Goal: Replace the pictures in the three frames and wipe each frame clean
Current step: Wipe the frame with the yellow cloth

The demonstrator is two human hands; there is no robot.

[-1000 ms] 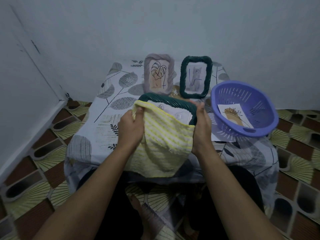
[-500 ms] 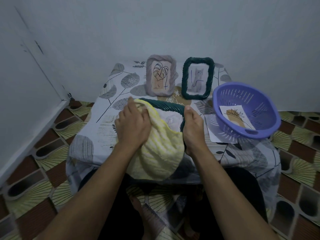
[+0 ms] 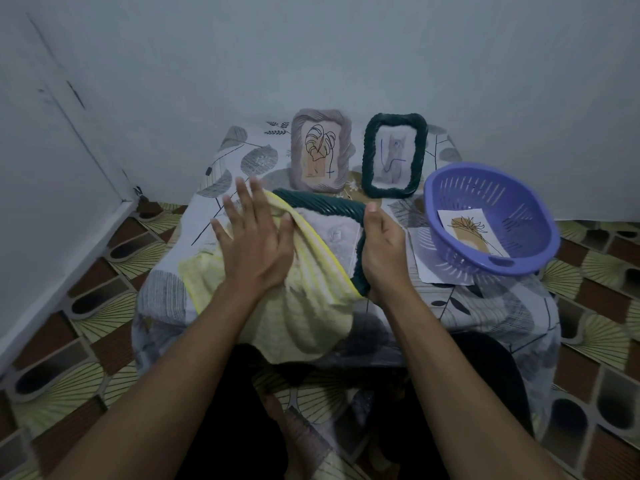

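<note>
1. The left hand (image 3: 254, 244), fingers straight and spread, presses a ribbed yellow cloth (image 3: 304, 317) onto the near frame (image 3: 322, 206).
2. The near frame is dark green with a rope-twisted rim. It lies face up at the front of the patterned worktop (image 3: 166, 292), half covered by the cloth.
3. The right hand (image 3: 384, 251) curls round its right side.
4. Behind stand two more frames, long axes vertical, facing the person: a grey frame (image 3: 320, 150) and a green frame (image 3: 394, 155).
5. One round, slotted purple basket (image 3: 519, 265) holds one picture (image 3: 471, 230).
</note>
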